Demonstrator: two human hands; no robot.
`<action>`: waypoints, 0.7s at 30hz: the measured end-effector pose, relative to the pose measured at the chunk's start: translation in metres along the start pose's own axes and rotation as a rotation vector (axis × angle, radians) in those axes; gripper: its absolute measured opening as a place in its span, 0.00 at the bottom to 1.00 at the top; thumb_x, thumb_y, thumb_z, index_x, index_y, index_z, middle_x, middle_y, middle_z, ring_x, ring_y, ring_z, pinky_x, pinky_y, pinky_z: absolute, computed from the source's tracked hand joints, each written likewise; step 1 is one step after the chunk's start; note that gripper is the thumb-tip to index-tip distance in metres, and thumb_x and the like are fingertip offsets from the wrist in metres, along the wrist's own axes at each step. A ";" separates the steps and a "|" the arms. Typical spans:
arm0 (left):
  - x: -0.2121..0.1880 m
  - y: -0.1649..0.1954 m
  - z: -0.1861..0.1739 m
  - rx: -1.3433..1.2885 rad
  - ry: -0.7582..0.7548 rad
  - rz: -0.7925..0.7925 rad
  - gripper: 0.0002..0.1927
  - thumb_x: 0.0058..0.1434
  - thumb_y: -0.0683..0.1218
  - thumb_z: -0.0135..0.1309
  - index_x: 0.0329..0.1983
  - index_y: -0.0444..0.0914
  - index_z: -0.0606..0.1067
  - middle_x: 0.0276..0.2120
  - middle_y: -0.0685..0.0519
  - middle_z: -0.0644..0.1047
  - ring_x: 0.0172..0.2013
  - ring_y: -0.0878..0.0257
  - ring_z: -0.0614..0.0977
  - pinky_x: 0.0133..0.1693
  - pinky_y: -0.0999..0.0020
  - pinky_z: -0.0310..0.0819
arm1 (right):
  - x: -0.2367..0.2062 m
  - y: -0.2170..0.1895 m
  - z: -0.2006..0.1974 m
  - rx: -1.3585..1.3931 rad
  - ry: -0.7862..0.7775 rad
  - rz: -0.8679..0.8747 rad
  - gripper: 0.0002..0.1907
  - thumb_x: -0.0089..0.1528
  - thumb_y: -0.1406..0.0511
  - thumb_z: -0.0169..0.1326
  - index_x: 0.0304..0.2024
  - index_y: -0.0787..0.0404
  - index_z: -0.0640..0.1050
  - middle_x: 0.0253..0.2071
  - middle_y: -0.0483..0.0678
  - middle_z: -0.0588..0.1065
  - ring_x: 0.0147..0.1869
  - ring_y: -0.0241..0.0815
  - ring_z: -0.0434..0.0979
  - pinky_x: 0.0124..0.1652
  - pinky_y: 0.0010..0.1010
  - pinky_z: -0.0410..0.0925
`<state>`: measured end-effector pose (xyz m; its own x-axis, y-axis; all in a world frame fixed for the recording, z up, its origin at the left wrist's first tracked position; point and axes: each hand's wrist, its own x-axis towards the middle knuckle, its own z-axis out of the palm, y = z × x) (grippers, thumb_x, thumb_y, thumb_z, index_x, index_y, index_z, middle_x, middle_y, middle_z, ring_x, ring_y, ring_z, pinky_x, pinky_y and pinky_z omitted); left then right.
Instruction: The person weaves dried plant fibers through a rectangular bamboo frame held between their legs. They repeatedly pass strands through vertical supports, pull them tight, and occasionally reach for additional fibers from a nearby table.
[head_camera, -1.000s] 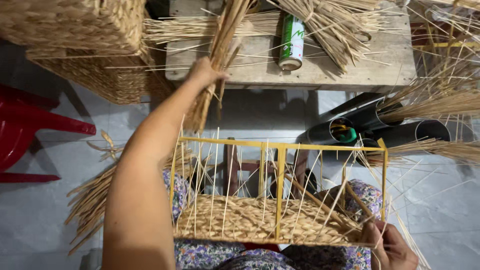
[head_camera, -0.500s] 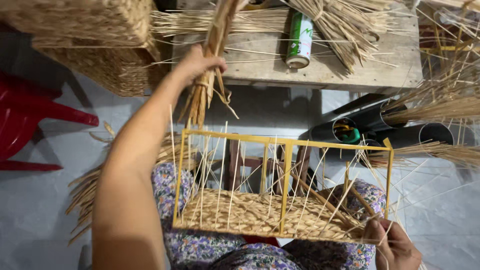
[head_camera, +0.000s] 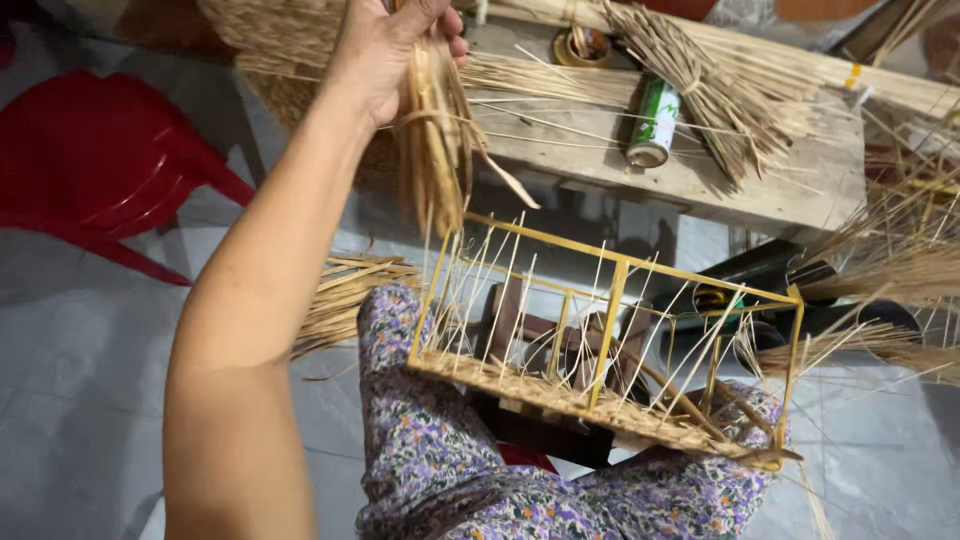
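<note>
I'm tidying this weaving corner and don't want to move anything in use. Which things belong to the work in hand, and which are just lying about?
In use:
- left hand, gripping a bunch of straw strands
- yellow wire frame on the lap, its bottom part woven

Lying about:
- green can on the wooden bench
- tied straw bundle
- red plastic chair
- black tubes

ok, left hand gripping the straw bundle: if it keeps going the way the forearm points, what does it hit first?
Probably the woven basket just past the left hand, up at the frame's top edge. Depth is unclear; the hand with its straw bundle may pass above it.
</note>
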<state>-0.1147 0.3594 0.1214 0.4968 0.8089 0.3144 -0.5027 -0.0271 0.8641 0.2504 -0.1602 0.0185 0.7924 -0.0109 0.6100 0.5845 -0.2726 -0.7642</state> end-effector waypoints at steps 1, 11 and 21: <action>-0.009 0.005 0.005 -0.018 0.023 0.034 0.15 0.66 0.47 0.66 0.43 0.33 0.74 0.34 0.47 0.80 0.35 0.56 0.86 0.42 0.55 0.89 | -0.012 -0.021 0.005 0.039 0.005 -0.098 0.13 0.67 0.74 0.55 0.54 0.68 0.77 0.50 0.57 0.78 0.42 0.38 0.80 0.38 0.26 0.73; -0.104 0.060 0.087 0.073 0.105 0.069 0.25 0.53 0.60 0.71 0.36 0.36 0.77 0.29 0.51 0.80 0.29 0.62 0.86 0.36 0.62 0.90 | -0.111 -0.264 0.110 0.612 -0.972 -0.621 0.19 0.66 0.77 0.57 0.59 0.59 0.78 0.60 0.52 0.70 0.56 0.38 0.77 0.48 0.27 0.76; -0.152 0.068 0.108 0.025 0.097 -0.044 0.27 0.51 0.63 0.67 0.36 0.37 0.75 0.27 0.53 0.79 0.29 0.61 0.87 0.35 0.63 0.89 | -0.107 -0.235 0.114 0.833 -1.167 -0.121 0.06 0.66 0.74 0.59 0.45 0.63 0.83 0.47 0.50 0.80 0.49 0.38 0.79 0.49 0.26 0.74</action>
<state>-0.1481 0.1712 0.1747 0.4467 0.8626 0.2376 -0.4632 -0.0042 0.8862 0.0481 0.0145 0.1088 0.1807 0.8622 0.4733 0.2645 0.4209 -0.8677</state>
